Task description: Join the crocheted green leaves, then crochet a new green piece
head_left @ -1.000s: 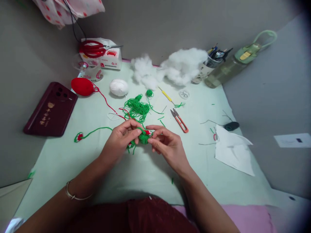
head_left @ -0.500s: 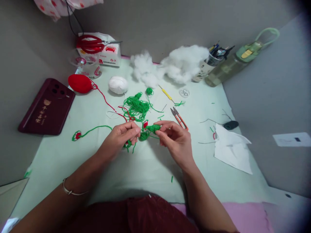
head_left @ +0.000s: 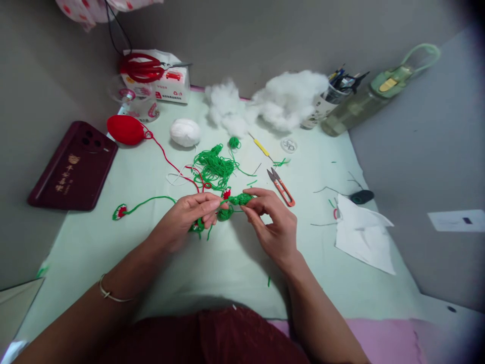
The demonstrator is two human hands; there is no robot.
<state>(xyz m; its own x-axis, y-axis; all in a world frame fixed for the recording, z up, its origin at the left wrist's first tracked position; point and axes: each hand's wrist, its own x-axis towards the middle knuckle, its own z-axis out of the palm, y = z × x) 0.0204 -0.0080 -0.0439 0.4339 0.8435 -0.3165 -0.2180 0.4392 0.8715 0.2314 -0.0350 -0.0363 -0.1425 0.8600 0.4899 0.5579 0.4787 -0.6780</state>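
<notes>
Head view: both hands pinch one small green crochet piece (head_left: 237, 202) just above the pale green mat (head_left: 235, 263). The left hand (head_left: 185, 217) has thumb and forefinger closed on the piece's left end, fingertips pointing right. The right hand (head_left: 275, 222) has its thumb and first fingers closed on the right end, fingertips pointing left and up. The piece lies between the two grips, its long axis running roughly left to right and rising slightly toward the right hand. A tiny red bit (head_left: 226, 193) sits on its upper edge, nearer the left fingertips. A lower green lump hangs under the left-hand grip, and short green strands trail down from it to the mat.

A long green strand (head_left: 151, 200) runs from the left hand out to a small red and green crochet bit (head_left: 119, 212) lying flat, well apart to the left. The loose green yarn heap (head_left: 212, 167) lies just beyond the hands. The orange thread snips (head_left: 281, 187) lie just beyond the right hand's fingertips, nearer to it than to the left hand, blades pointing away and left.
</notes>
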